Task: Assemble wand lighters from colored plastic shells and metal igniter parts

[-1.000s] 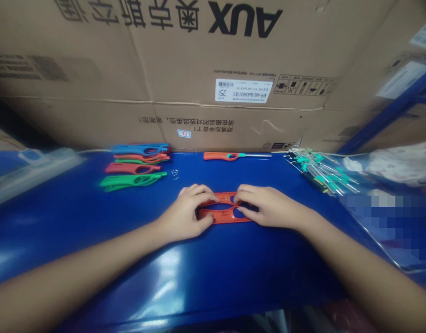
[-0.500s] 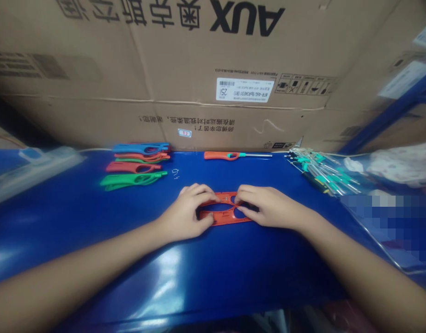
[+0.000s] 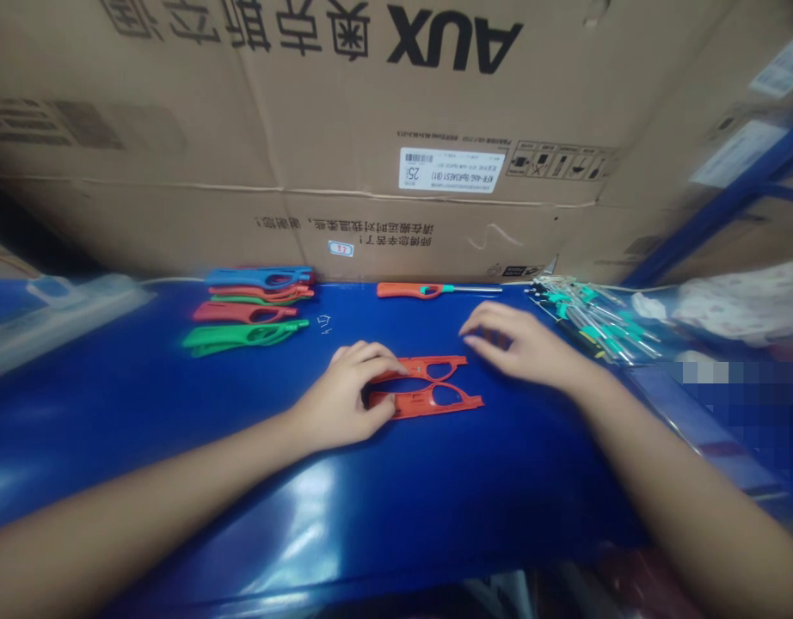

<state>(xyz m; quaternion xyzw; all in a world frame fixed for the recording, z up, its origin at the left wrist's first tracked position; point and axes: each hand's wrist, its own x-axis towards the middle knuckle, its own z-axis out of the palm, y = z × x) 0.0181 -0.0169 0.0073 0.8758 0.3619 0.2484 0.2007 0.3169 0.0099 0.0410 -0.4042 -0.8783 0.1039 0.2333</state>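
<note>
The left hand (image 3: 345,391) curls over the near-left ends of two orange shell halves (image 3: 435,397), with the fingertips on the upper piece and the thumb against the lower one, gripping them where they lie flat, side by side, in the middle of the blue surface (image 3: 402,507). The right hand (image 3: 522,348) hovers just beyond their right ends – fingers spread and loose, holding nothing. Behind it lies an orange lighter (image 3: 428,291); a bundle of green-tipped rods (image 3: 596,322) sits to the right (coloured shells (image 3: 255,311) are stacked far left).

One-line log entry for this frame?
left hand: holds orange shell halves | right hand: open, off the halves | surface: blue table
</note>
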